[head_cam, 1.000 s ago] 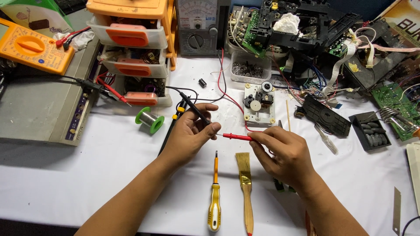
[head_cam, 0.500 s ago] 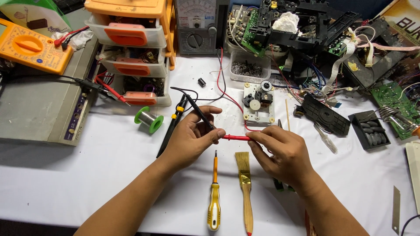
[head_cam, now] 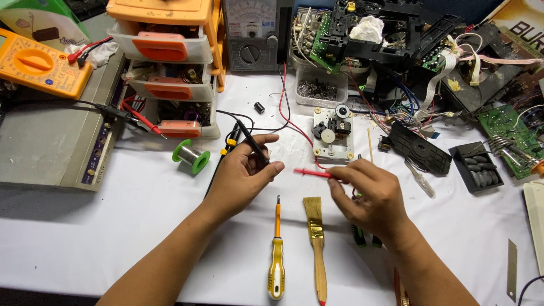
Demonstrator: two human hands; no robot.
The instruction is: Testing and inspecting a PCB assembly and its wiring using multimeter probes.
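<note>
Black probe in left hand, red probe in right hand

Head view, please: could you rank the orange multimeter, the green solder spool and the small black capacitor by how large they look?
1. orange multimeter, clearly largest, though cut off at the left edge.
2. green solder spool.
3. small black capacitor, smallest.
All lie on the bench, so the order seems safe.

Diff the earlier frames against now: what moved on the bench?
Little moved. The left hand holds the black probe and the right hand the red probe, as before; the probe tips have drawn slightly apart. The yellow screwdriver, brush and solder spool stayed put.
</note>
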